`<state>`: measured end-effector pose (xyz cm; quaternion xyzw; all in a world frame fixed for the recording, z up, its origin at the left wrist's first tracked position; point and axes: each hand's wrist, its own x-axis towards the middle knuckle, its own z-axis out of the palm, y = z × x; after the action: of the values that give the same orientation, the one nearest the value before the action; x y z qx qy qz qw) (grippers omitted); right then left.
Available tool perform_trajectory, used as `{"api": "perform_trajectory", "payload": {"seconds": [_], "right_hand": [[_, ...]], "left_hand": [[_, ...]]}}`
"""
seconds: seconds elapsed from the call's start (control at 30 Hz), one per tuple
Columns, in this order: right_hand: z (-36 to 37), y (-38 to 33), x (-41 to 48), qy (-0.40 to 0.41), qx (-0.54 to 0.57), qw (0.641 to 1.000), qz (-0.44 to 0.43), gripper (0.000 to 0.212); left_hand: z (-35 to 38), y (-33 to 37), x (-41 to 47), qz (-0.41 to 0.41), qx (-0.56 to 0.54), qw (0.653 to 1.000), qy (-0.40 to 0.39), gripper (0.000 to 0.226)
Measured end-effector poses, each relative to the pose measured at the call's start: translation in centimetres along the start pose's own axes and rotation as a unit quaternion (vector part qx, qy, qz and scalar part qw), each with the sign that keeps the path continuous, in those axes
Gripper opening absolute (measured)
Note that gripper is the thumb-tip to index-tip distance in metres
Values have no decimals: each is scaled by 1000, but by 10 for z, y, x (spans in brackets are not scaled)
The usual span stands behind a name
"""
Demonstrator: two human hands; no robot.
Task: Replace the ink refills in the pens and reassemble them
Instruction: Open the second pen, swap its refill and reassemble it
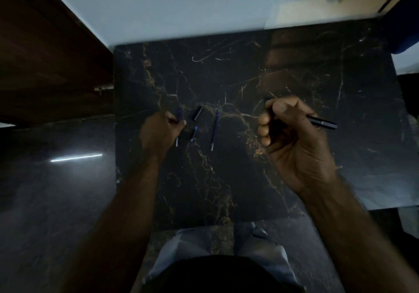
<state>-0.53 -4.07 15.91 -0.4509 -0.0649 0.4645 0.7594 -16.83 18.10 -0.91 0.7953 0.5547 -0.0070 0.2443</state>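
On the dark marble table (294,65), dim light, some blur:

left hand (162,131): fingers pinched around a blue refill (178,120); its blue upper end shows above the fingers, its pale tip sticks out below the hand, pointing toward the person.

right hand (292,143): curled around a black pen barrel (323,123); the barrel runs through the fist and juts out to the right, a short dark end just visible at the fingertips on the left side. Hand sits above the table surface.

loose refill (214,131): long, blue, silver tip toward the person, lying flat on the table between the two hands, touching neither.

black cap (197,113): short dark tube on the table, just right of the left hand's fingertips, tilted.

short blue piece (193,134): small part lying below the cap, beside the left hand; can't tell what it is exactly.

spacing: cap, short piece and loose refill lie near each other, apart; right hand well clear of them.
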Motion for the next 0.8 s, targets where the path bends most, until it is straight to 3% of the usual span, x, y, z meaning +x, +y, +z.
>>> {"api": "perform_trajectory", "payload": {"seconds": [0.3,0.57,0.63,0.67,0.7,0.73,0.8], "right_hand": [[5,3,-3,-8,-9,1000,-6,15],[9,9,-9,0,-10,1000,-6,12],[10,10,-11,1,-10,1000,-9,11],[10,11,-12,3,-11,1000,-11,10],[10,11,-13,5,-12,1000,-15,10],[10,11,-13,5,-13,1000,-19,10],[11,11,-15,7,-15,999,-28,9]], "left_hand": [[7,-4,6,10,67,998,-16,28],[4,2,5,-22,52,998,-38,38],[-2,7,3,-20,-23,999,-35,32],[-9,13,1,-15,-120,992,-19,24],[-19,24,-4,-20,-250,968,8,19],[-34,36,-12,-23,-389,919,54,19],[-66,64,-32,-13,-602,794,89,23]]}}
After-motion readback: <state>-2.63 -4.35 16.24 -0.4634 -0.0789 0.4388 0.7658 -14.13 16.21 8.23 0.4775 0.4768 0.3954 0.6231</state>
